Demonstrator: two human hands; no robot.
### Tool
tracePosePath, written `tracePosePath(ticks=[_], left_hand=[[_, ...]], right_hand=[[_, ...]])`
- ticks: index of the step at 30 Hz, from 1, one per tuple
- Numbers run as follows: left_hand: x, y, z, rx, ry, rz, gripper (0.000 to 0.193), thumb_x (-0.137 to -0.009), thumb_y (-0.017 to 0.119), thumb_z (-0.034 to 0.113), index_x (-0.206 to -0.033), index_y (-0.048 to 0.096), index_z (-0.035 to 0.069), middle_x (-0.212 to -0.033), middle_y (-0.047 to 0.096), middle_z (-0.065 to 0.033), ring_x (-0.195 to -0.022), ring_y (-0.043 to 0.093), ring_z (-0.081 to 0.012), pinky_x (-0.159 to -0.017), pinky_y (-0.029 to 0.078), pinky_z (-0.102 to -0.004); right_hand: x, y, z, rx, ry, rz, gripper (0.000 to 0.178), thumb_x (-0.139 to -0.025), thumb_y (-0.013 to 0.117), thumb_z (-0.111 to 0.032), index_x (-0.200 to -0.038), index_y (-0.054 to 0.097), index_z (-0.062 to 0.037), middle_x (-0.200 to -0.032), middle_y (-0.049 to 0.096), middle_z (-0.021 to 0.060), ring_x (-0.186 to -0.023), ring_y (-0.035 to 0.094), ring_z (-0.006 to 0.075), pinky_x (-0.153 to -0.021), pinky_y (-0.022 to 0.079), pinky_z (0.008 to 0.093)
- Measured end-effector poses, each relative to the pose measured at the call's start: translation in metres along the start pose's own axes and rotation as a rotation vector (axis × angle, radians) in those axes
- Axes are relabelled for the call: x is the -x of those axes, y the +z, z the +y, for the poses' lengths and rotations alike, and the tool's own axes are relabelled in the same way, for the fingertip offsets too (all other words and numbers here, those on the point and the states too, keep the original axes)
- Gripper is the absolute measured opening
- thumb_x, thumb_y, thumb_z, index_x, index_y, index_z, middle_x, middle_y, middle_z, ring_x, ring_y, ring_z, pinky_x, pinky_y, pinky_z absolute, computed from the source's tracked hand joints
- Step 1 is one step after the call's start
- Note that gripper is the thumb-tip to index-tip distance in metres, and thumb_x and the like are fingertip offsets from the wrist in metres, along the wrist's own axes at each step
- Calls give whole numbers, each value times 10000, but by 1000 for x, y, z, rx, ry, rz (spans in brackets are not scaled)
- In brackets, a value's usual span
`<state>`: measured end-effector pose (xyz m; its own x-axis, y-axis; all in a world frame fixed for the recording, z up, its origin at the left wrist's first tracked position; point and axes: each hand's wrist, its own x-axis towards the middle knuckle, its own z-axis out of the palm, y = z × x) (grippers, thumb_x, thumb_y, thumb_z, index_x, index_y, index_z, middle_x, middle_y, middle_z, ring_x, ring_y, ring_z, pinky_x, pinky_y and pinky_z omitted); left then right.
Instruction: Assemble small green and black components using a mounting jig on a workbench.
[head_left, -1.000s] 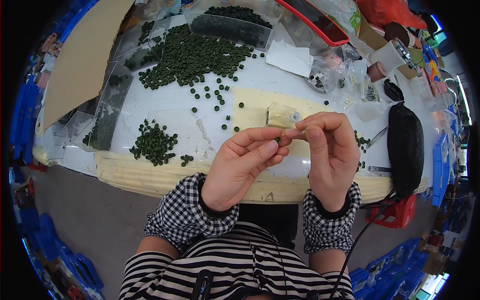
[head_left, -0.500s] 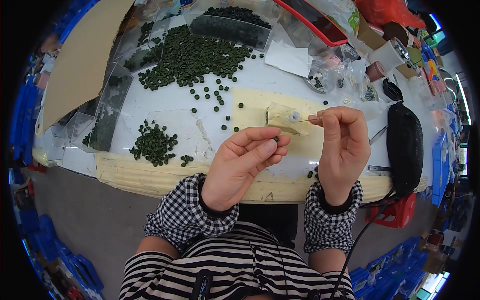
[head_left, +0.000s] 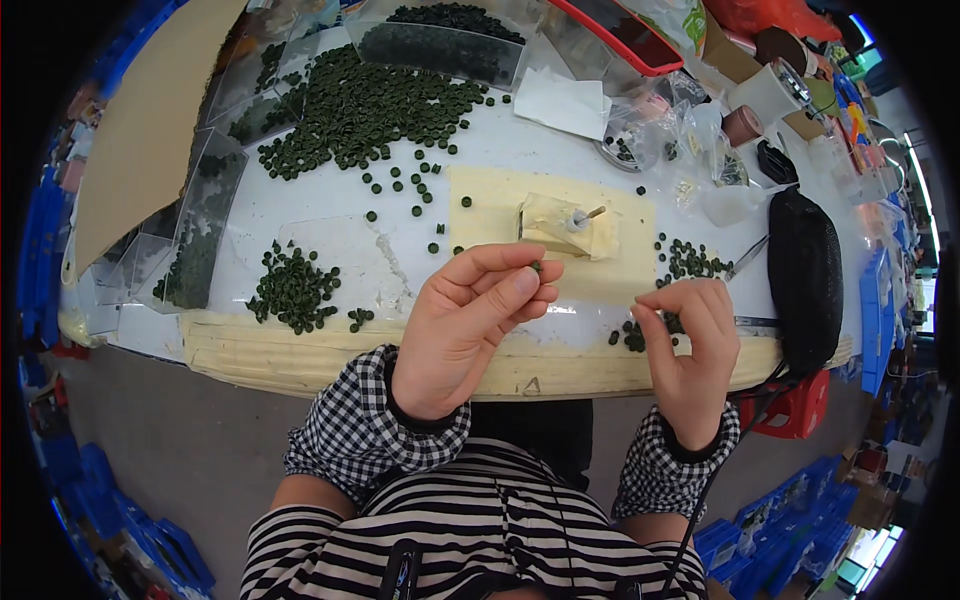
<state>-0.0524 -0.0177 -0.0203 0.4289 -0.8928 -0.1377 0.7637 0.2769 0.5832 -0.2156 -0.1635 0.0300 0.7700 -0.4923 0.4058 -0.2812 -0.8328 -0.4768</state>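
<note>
The bench (head_left: 325, 205) is white, with a padded cream edge (head_left: 290, 350). On it lie a large heap (head_left: 365, 110) of green beads, a smaller heap (head_left: 293, 287) nearer the edge, scattered beads (head_left: 418, 198), a yellow sheet (head_left: 480, 185), white paper (head_left: 560, 103) and a black pouch (head_left: 805, 275).

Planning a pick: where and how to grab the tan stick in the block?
Likely best: pinch the tan stick by its free end, coming from the right; it slants rightward out of the white socket on the yellowish block, leaving that end exposed.
</note>
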Motion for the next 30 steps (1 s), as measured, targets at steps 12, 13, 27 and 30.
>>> tracePosePath(ticks=[12,13,27,30], left_hand=[[-1,0,-5,-54,27,-7,232,-949,578,54,-1178,601,21,-1063,661,-90,-923,620,-129,-848,505,-260],[-1,0,-5,-72,28,-3,229,-949,578,56,-1175,602,28,-1064,656,-82,-908,614,-128,-842,504,-259],[3,10,-2,-326,100,25,209,-905,627,22,-1112,634,-11,-983,688,-113,-885,638,-147,-809,505,-270],[3,9,-2,-322,109,-1,211,-895,648,22,-1103,651,-12,-975,697,-95,-878,645,-123,-797,513,-245]], right_hand=[[26,21,11,174,-192,6,200,-673,725,-3,-863,678,-47,-812,578,38,-803,533,249,-752,442,373],[23,23,11,154,-185,16,190,-679,728,-1,-855,673,-43,-809,583,40,-800,535,249,-748,445,371],[-1,46,-25,-710,184,230,133,-774,726,51,-893,669,32,-810,663,78,-727,605,146,-688,482,254],[-2,54,-28,-804,225,234,122,-798,714,39,-912,671,35,-838,652,81,-752,599,134,-695,482,243]])
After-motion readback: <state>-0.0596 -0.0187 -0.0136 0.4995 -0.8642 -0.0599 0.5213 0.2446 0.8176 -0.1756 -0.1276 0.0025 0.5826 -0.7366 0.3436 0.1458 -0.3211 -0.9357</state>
